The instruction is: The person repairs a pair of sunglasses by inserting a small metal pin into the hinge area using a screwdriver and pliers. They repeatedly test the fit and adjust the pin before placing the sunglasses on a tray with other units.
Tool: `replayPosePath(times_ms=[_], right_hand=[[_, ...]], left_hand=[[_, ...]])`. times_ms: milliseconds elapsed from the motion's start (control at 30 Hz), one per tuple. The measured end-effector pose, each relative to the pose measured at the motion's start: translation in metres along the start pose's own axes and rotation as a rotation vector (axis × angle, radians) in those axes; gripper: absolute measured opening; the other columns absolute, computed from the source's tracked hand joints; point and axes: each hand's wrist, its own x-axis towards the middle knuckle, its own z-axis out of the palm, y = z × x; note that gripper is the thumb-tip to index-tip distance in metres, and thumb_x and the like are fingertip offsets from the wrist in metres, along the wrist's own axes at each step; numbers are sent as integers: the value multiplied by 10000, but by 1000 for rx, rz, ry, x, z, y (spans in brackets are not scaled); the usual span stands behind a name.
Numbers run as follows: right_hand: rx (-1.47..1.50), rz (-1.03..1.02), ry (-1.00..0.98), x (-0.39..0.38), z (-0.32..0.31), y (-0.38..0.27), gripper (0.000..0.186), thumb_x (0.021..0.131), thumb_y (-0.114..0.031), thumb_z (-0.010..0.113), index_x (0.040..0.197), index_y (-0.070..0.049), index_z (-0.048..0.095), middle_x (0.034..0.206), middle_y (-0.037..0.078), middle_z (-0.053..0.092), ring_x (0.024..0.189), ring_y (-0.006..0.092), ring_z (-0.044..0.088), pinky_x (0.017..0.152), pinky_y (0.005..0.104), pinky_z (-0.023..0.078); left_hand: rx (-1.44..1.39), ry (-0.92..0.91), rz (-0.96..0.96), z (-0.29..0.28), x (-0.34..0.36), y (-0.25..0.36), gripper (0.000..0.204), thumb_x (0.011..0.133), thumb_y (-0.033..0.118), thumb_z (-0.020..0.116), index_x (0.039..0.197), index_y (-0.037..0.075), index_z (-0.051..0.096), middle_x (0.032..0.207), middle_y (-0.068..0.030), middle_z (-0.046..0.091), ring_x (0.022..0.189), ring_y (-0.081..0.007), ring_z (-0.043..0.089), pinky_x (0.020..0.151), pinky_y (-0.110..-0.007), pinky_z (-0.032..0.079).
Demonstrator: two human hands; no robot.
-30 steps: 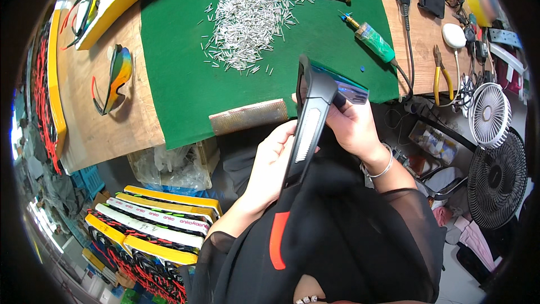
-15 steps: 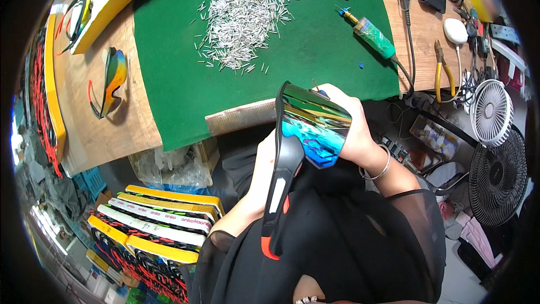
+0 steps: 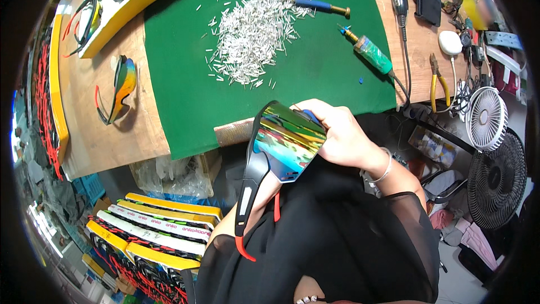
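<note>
- Lens: glossy, mirror-smooth.
- Eyewear frame: matt plastic.
- Mat: matt cloth.
- Tabletop: smooth, grained wood.
- Small pins: shiny metal.
- Block: rough, textured surface.
- Bracelet: polished metal.
- Sleeve: sheer cloth.

Mirrored sunglasses tilt, their red-tipped temples unfolded

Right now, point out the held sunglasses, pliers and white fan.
Held sunglasses [image 3: 289,143]: head view, on the mirrored lens.
Pliers [image 3: 435,71]: head view, near the pivot.
White fan [image 3: 485,117]: head view, middle of the grille.
</note>
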Motion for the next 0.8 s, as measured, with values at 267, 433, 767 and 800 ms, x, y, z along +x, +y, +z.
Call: replayPosePath(times_ms=[267,433,767,800], right_hand=[[-644,-178,218,35,-49,7,394,782,-71,567,1147,7,443,927,111,541,691,178,508,643,286,436],[-1109,-337,495,80,-43,10,402,756,44,493,1154,21,444,1006,173,493,896,321,484,817,362,407],[-1200,-250,463,19,-103,17,418,750,-147,634,1109,6,482,917,157,489,854,311,487,753,383,418],[-1189,-232,448,20,-102,24,420,752,-154,635,1111,2,482,906,156,484,845,312,489,738,381,421]], left_hand=[[-442,-57,143,-16,2,13,296,945,232,379,843,1,532,660,-39,565,383,-24,341,351,-165,257],[-472,-90,69,-5,-1,23,289,941,251,389,789,37,511,645,-27,556,401,-21,342,352,-163,266],[-652,-84,93,-22,5,15,281,931,298,409,880,31,476,656,-31,538,359,-21,319,300,-143,240],[-650,-68,96,-20,6,18,282,930,301,411,880,31,475,657,-28,535,358,-20,319,300,-142,240]])
